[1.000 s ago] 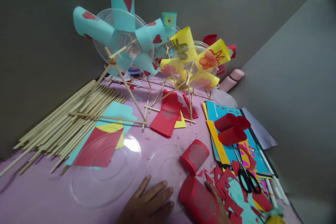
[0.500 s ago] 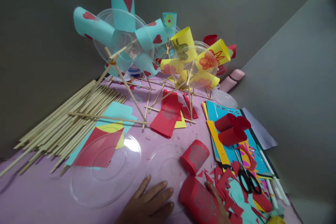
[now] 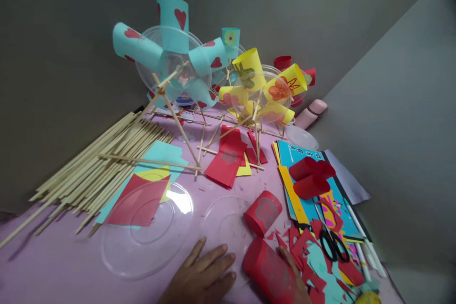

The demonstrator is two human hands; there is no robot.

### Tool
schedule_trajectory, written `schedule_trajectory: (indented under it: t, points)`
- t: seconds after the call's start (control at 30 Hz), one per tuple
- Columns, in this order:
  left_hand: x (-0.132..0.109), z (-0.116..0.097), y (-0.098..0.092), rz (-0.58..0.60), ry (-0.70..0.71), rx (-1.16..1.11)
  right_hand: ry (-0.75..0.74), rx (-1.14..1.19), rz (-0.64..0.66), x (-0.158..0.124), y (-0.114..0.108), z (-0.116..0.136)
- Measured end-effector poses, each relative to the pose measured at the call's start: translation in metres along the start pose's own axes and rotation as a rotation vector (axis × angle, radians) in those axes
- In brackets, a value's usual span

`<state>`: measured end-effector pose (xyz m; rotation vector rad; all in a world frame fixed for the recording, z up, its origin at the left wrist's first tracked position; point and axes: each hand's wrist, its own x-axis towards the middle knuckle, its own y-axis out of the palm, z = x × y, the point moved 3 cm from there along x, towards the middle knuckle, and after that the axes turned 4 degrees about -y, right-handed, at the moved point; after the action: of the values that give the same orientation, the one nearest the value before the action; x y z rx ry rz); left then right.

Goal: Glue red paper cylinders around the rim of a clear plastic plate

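My left hand [image 3: 203, 273] lies flat on the pink table, fingers spread, on the near rim of a clear plastic plate [image 3: 224, 225]. My right hand [image 3: 294, 270], only partly in view at the bottom edge, is curled round a red paper roll [image 3: 269, 270] that lies on the table. A second red paper roll [image 3: 263, 211] with a pale heart stands just beyond it, on the plate's right edge. Red paper scraps [image 3: 302, 247] lie beside my right hand.
A larger clear plate [image 3: 146, 235] covers red and yellow paper at left. A pile of wooden sticks [image 3: 92, 171] lies far left. Teal [image 3: 171, 57] and yellow [image 3: 260, 88] paper pinwheels on stick frames stand behind. Black scissors [image 3: 333, 244], coloured sheets and pens lie at right.
The view has shifted slightly, so everything sits a little lower and to the right in the picture. Both hands stay where they were.
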<state>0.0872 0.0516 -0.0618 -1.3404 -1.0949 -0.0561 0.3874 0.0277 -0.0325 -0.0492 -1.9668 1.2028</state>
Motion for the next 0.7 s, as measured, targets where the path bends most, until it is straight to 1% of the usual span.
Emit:
schedule_trajectory:
  t: [0.13,0.2,0.23,0.33,0.43,0.5,0.6,0.7]
  points:
    - [0.004,-0.001,-0.003,-0.022,-0.003,0.005,-0.009,0.014,0.055,0.010,0.048,0.027]
    - [0.007,-0.002,-0.005,-0.046,-0.024,0.007,-0.026,0.020,0.060,0.013,0.063,0.036]
    - [0.008,-0.002,-0.006,-0.045,-0.021,0.012,-0.037,0.022,0.058,0.014,0.066,0.038]
    - [0.012,-0.002,-0.011,-0.018,-0.003,0.045,-0.092,0.025,0.067,0.025,0.059,0.040]
    - [0.021,-0.002,-0.022,0.022,0.064,0.083,-0.162,0.013,0.102,0.042,0.046,0.040]
    - [0.026,-0.001,-0.029,0.042,0.100,0.105,-0.180,0.002,0.099,0.049,0.040,0.040]
    - [0.029,-0.001,-0.033,0.024,0.107,0.118,-0.163,0.014,0.114,0.044,0.043,0.037]
    - [0.022,0.000,-0.026,-0.010,0.096,0.099,-0.167,0.030,0.149,0.023,0.049,0.037]
